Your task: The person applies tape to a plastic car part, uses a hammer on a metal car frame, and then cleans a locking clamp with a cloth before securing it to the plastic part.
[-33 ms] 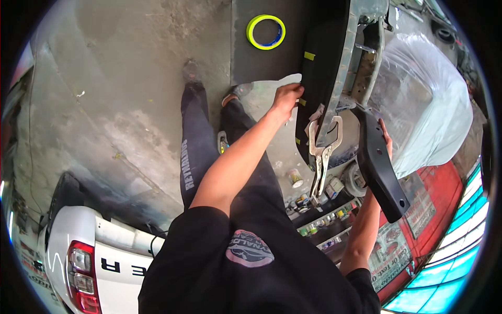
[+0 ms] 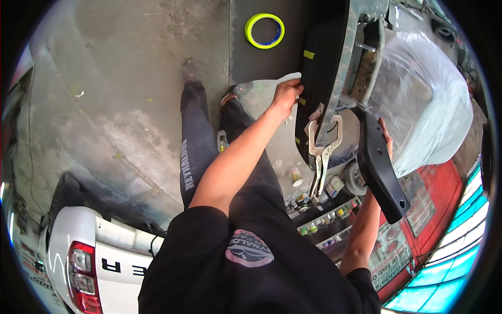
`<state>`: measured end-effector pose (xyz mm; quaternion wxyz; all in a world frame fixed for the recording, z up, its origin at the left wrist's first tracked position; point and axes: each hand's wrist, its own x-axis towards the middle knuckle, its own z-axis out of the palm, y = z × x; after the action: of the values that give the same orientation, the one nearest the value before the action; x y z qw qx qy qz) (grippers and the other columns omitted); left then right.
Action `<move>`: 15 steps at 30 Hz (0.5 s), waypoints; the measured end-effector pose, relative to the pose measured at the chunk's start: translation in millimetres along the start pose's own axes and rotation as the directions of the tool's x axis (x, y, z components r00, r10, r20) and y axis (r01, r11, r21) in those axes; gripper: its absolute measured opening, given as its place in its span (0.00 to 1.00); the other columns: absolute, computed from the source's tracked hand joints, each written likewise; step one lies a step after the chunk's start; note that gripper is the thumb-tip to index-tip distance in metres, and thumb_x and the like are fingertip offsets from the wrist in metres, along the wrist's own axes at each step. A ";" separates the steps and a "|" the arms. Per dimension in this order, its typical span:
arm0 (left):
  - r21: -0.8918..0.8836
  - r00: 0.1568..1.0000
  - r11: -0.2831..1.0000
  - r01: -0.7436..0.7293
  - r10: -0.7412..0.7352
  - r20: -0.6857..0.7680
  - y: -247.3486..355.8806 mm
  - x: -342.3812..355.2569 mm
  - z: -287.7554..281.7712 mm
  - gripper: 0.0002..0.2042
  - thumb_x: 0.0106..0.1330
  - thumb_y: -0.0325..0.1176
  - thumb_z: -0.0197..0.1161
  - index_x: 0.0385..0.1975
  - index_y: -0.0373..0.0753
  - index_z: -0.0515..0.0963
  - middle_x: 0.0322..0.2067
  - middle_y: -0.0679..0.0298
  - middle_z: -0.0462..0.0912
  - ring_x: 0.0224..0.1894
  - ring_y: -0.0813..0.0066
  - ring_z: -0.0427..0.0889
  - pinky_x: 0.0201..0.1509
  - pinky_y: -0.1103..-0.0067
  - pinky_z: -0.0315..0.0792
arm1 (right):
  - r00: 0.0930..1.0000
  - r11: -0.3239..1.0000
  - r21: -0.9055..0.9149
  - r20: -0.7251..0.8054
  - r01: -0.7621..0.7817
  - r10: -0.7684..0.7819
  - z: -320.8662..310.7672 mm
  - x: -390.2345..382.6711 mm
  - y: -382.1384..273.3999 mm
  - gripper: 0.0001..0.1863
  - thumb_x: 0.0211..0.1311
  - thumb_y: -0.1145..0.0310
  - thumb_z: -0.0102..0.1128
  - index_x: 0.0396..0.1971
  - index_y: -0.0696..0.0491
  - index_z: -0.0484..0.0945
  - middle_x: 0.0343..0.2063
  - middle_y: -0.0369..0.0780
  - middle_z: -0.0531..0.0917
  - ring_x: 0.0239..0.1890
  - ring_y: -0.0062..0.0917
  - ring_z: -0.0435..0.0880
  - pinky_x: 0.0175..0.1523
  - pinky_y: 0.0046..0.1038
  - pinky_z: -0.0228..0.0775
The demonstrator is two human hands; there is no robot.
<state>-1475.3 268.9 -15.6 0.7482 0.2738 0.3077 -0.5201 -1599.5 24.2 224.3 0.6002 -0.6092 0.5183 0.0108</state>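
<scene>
My left hand (image 2: 286, 99) is closed on a thin pale grey cloth or sheet (image 2: 294, 77), whose exact kind I cannot make out. Its fingertips are at the edge of a long black panel (image 2: 319, 63) that carries small yellow tape strips (image 2: 309, 54). My right hand (image 2: 386, 138) wraps behind a black angled bracket (image 2: 380, 162); only some fingers show past its far edge. Between the hands, locking C-clamp pliers (image 2: 321, 162) grip the lower end of the metal bar (image 2: 342, 65) beside the panel.
A yellow-green tape roll (image 2: 265, 31) lies on a dark flat board (image 2: 246, 65). Plastic sheeting (image 2: 434, 99) covers something bulky at right. Shelves of cans and bottles (image 2: 329, 222) stand below the clamp. A white pickup's tailgate (image 2: 120, 267) is at lower left.
My left hand and the pale sheet have shifted very slightly. The bracket, clamp and right hand look the same.
</scene>
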 end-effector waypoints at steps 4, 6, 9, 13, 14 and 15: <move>-0.072 0.996 0.997 -0.040 0.045 0.075 18.9 10.2 1.5 0.10 0.75 0.36 0.62 0.47 0.37 0.82 0.43 0.67 0.84 0.45 0.73 0.79 0.48 0.68 0.74 | 0.994 0.971 -0.211 0.027 0.113 -0.110 20.2 -1.6 -9.1 0.32 0.77 0.56 0.42 0.73 0.61 0.64 0.71 0.47 0.70 0.70 0.30 0.71 0.73 0.26 0.58; 0.001 1.000 1.000 -0.024 0.024 -0.003 18.7 11.3 9.0 0.14 0.75 0.38 0.62 0.48 0.33 0.83 0.42 0.64 0.86 0.47 0.73 0.82 0.45 0.68 0.78 | 0.992 0.959 -0.257 0.061 0.121 -0.109 -27.9 17.6 10.2 0.32 0.77 0.57 0.43 0.72 0.62 0.64 0.70 0.49 0.72 0.68 0.30 0.73 0.72 0.27 0.59; 0.002 0.998 0.999 -0.035 0.035 -0.046 14.5 14.4 4.4 0.15 0.76 0.40 0.62 0.48 0.34 0.84 0.42 0.65 0.86 0.47 0.73 0.83 0.44 0.69 0.78 | 0.999 0.979 -0.199 -0.026 0.035 -0.041 -5.3 16.5 2.1 0.30 0.77 0.59 0.43 0.69 0.64 0.69 0.67 0.51 0.75 0.67 0.32 0.75 0.71 0.27 0.61; 0.000 0.996 0.999 -0.046 0.046 -0.077 15.4 10.0 13.0 0.19 0.77 0.47 0.61 0.54 0.37 0.80 0.50 0.65 0.82 0.51 0.69 0.78 0.51 0.61 0.74 | 0.986 0.879 -0.453 -0.001 0.150 -0.169 13.6 4.3 -6.9 0.29 0.74 0.60 0.44 0.64 0.65 0.74 0.64 0.54 0.77 0.63 0.35 0.78 0.70 0.26 0.62; -0.046 0.995 0.998 -0.032 0.028 -0.095 19.2 10.7 20.7 0.21 0.78 0.49 0.58 0.57 0.38 0.77 0.54 0.65 0.79 0.55 0.66 0.76 0.55 0.58 0.72 | 0.983 0.885 -0.441 -0.024 0.152 -0.181 21.6 -2.8 -16.4 0.29 0.74 0.60 0.44 0.64 0.65 0.74 0.64 0.54 0.77 0.63 0.35 0.78 0.70 0.26 0.62; -0.035 0.992 0.999 -0.019 0.015 -0.123 21.7 16.6 21.5 0.25 0.77 0.54 0.57 0.60 0.39 0.75 0.59 0.63 0.76 0.59 0.61 0.74 0.60 0.53 0.70 | 0.958 0.804 -0.531 0.055 0.267 -0.282 26.3 -6.3 -20.3 0.30 0.73 0.59 0.45 0.64 0.65 0.74 0.64 0.54 0.78 0.62 0.35 0.78 0.69 0.27 0.62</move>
<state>-1446.5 249.8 -11.8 0.7371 0.2944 0.3599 -0.4904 -1573.4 42.4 235.6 0.3953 -0.8202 0.4092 0.0592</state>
